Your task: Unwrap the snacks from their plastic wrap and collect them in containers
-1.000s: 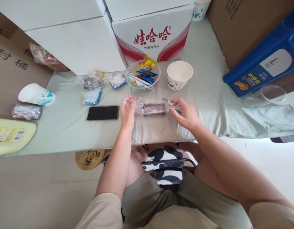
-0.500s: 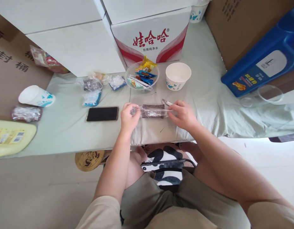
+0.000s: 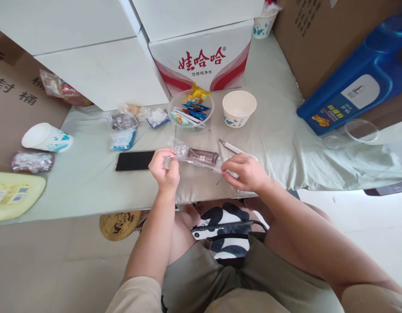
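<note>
My left hand (image 3: 164, 169) and my right hand (image 3: 244, 172) each pinch one end of a clear plastic packet (image 3: 197, 155) with a dark brown bar inside. The packet hangs stretched between them just above the pale green cloth (image 3: 90, 174), tilted slightly down to the right. Both hands have their fingers curled closed on the wrapper. A white utility knife (image 3: 231, 148) lies on the cloth just beyond my right hand. A black phone (image 3: 134, 160) lies flat left of my left hand.
A clear bowl (image 3: 191, 108) of wrapped snacks and a white paper bowl (image 3: 239, 108) stand behind the packet. Small snack packets (image 3: 124, 126), a tipped paper cup (image 3: 46, 137), a yellow jug (image 3: 14, 195), a blue jug (image 3: 353, 82), a clear dish (image 3: 360, 130) and white boxes (image 3: 201, 56) surround the cloth.
Both hands have drawn the packet nearer to me and lower in view. The knife that lay by my right fingers now lies apart from them on the cloth.
</note>
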Tool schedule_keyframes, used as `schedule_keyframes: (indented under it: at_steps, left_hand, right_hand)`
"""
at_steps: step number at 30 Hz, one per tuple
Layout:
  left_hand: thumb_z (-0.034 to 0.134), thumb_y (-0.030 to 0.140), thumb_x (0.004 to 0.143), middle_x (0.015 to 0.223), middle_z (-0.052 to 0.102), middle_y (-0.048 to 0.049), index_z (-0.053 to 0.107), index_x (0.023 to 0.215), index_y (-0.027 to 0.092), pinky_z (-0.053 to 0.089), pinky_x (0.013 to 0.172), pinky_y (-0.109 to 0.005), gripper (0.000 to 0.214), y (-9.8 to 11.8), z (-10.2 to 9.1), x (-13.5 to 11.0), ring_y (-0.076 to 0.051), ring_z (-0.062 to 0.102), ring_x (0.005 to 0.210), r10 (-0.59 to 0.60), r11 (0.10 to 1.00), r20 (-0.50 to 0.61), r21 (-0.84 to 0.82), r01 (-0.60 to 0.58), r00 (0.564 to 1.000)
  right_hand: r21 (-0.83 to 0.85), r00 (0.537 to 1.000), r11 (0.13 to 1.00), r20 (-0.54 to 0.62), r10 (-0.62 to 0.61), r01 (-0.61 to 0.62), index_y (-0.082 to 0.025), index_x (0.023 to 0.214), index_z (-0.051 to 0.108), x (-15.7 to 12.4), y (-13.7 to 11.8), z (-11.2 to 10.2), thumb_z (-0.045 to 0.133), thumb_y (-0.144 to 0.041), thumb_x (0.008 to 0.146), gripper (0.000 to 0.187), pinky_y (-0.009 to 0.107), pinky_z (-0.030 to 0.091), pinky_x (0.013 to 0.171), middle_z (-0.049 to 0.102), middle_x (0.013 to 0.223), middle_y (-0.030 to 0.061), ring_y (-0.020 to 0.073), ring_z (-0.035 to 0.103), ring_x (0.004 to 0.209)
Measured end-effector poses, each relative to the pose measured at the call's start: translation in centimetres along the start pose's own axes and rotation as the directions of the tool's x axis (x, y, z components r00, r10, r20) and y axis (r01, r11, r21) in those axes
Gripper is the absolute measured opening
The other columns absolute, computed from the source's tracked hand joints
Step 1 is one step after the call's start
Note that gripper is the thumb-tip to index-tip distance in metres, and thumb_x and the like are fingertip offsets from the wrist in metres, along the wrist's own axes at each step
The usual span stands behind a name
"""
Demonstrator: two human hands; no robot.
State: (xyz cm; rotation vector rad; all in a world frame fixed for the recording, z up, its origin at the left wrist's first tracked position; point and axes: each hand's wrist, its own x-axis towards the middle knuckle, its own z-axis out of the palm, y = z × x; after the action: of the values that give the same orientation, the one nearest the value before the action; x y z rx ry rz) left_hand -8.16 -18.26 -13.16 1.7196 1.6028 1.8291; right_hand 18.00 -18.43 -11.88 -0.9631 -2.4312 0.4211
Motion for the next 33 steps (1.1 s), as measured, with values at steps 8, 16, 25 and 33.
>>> schedule_keyframes:
  at_steps: [8,16,25,33]
  left_hand:
    - [0.063,0.045,0.075,0.06,0.069,-0.0053,0.064,0.066,0.019,0.038,0.043,-0.026,0.027,1.5,-0.2,0.4,-0.014,0.057,0.044,-0.479,0.808,0.428,-0.127,0.576,0.766]
    - [0.068,0.036,0.069,0.061,0.067,-0.0009,0.066,0.077,0.019,0.041,0.045,-0.022,0.019,1.5,-0.1,1.1,-0.012,0.059,0.046,-0.599,0.709,0.251,-0.274,0.649,0.761]
    - [0.075,0.016,0.064,0.105,0.075,-0.0083,0.075,0.095,0.023,0.052,0.1,-0.044,0.032,-1.6,-0.1,0.2,-0.029,0.068,0.105,-0.391,0.905,0.397,0.33,0.268,0.83]
    - [0.07,0.021,0.075,0.099,0.077,-0.0071,0.073,0.102,0.022,0.054,0.084,-0.033,0.027,-1.9,0.4,-0.4,-0.02,0.07,0.082,-0.459,0.888,0.495,0.265,0.375,0.738]
  right_hand:
    - [-0.224,0.874,0.908,0.266,0.406,-0.353,-0.025,0.104,0.074,0.9,-0.1,0.3,0.036,-0.039,0.102,0.041,0.03,0.032,0.06,0.076,0.078,0.0035,0.0202,0.067,0.071]
    - [-0.25,0.865,0.868,0.165,0.474,-0.428,-0.029,0.112,0.074,1.2,-0.5,1.1,0.048,-0.033,0.096,0.031,0.031,0.038,0.058,0.08,0.1,0.0038,0.0226,0.071,0.08]
    - [-0.117,0.988,0.987,0.096,0.119,-0.107,-0.023,0.102,0.075,0.9,-0.2,2.1,0.048,-0.021,0.095,0.028,0.029,0.046,0.066,0.075,0.114,0.0075,0.02,0.069,0.093]
    - [-0.064,0.993,0.994,0.068,0.093,-0.088,-0.022,0.104,0.073,0.7,0.4,2.6,0.05,-0.02,0.096,0.025,0.031,0.049,0.073,0.074,0.114,0.0077,0.0206,0.068,0.093]
